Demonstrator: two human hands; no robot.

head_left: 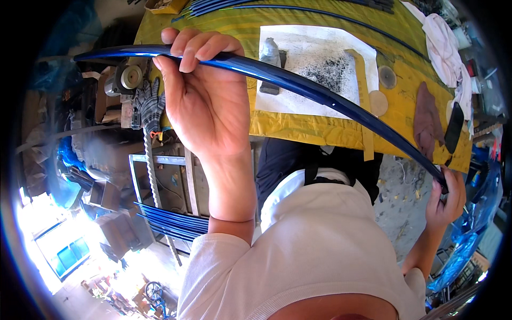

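Note:
A long, glossy dark blue rod (320,95) stretches across the view in front of my chest, from the upper left down to the right. My left hand (205,90) is closed on it toward its left part, thumb below and fingers over the top. At its right end my right hand (447,198) grips the rod. Behind the rod, a white sheet (314,45) speckled with black lies on the yellow-covered table (208,29). A grey-white tube-like thing (270,52) and a small dark block (271,88) rest on that sheet.
More blue rods (224,6) lie along the table's far edge, and others (173,221) sit on a metal rack at left. A striped glove (150,104), a tan strip (364,101), two round discs, a brown cloth (426,120) and a white cloth (444,48) are around.

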